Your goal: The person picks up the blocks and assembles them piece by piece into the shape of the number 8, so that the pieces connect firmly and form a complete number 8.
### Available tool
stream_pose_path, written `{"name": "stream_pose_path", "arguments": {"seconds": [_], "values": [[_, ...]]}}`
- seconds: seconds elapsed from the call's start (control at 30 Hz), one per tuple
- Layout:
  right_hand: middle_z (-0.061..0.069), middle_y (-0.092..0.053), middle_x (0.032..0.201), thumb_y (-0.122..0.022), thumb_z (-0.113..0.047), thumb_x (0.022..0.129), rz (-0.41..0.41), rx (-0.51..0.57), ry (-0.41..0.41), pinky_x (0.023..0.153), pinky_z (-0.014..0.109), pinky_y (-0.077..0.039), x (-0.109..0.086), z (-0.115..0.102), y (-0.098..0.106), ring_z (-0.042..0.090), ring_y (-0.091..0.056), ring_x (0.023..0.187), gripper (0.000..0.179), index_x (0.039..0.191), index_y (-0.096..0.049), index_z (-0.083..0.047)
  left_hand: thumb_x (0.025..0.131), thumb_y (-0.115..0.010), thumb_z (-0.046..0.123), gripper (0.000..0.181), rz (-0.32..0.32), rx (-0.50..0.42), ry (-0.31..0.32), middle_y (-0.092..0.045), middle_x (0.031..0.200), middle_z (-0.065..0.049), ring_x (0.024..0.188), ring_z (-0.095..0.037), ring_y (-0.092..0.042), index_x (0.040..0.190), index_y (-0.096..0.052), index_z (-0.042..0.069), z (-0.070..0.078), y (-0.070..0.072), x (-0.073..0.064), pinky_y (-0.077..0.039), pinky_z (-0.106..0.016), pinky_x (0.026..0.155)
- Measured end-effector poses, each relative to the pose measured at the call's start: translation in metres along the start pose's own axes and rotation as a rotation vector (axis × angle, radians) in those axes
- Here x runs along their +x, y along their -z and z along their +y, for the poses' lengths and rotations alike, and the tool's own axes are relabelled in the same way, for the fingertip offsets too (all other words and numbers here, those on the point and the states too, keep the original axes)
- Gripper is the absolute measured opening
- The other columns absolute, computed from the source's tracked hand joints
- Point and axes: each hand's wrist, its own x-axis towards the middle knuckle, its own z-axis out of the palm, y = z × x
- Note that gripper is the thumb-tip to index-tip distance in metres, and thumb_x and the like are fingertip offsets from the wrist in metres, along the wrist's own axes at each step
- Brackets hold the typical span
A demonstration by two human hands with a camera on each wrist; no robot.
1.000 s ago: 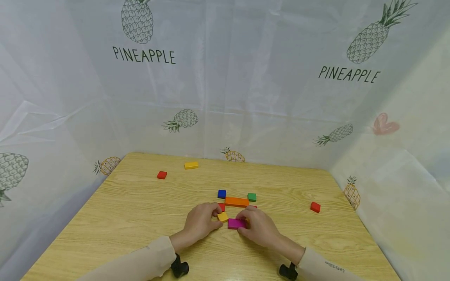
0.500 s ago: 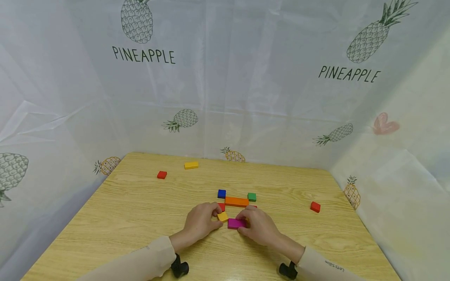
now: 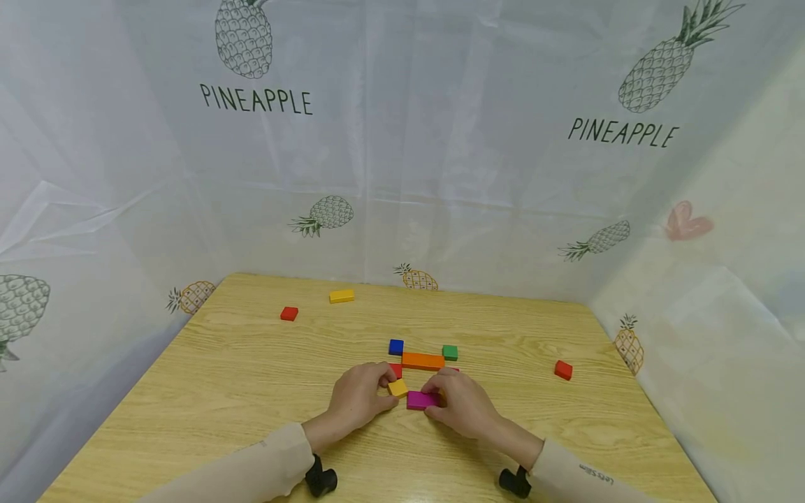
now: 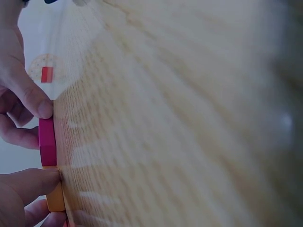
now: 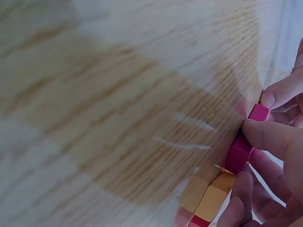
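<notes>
The right hand grips a glossy magenta oblong block (lying crosswise) just right of the squarish yellow block the left hand pinches.

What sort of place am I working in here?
Probably a makeshift indoor recording booth: pineapple-print sheeting hangs behind and on both sides of a wood-grain table, and a small black camera sits at each wrist.
</notes>
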Motion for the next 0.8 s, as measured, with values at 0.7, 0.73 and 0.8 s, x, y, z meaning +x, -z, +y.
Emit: {"name": "stream_pose_path", "arguments": {"seconds": [0.7,0.73,0.8], "values": [[-0.007,-0.066,0.095,-0.092,-0.02,0.085,-0.011,0.004,0.001,0.074,0.027,-0.051,0.0,-0.0006,0.0013,0.005,-0.054,0.08,0.02,0.1,-0.079,-0.016,0.078,-0.096,0.023,0.03,-0.001,-0.01,-0.003,-0.066,0.086,0.008,0.076,-0.008,-0.055,0.099,-0.075,0.018,0.0001,0.0,-0.0012,-0.045,-0.027,0.066],[-0.008,-0.066,0.095,-0.091,-0.021,0.085,-0.012,0.003,0.0,0.074,0.027,-0.051,0.0002,-0.0003,0.0012,0.005,-0.054,0.08,0.02,0.1,-0.079,-0.016,0.078,-0.096,0.023,0.03,0.0,-0.009,-0.004,-0.066,0.086,0.008,0.076,-0.008,-0.054,0.099,-0.075,0.018,0.0001,0.0001,-0.0012,-0.044,-0.027,0.066],[-0.008,-0.066,0.095,-0.091,-0.021,0.085,-0.012,0.0,-0.001,0.074,0.027,-0.051,0.0006,0.0003,0.0009,0.005,-0.055,0.08,0.02,0.1,-0.079,-0.016,0.078,-0.096,0.023,0.03,-0.001,-0.009,-0.003,-0.065,0.086,0.008,0.076,-0.008,-0.054,0.099,-0.075,0.018,0.0,0.0,-0.0011,-0.044,-0.027,0.066]]}}
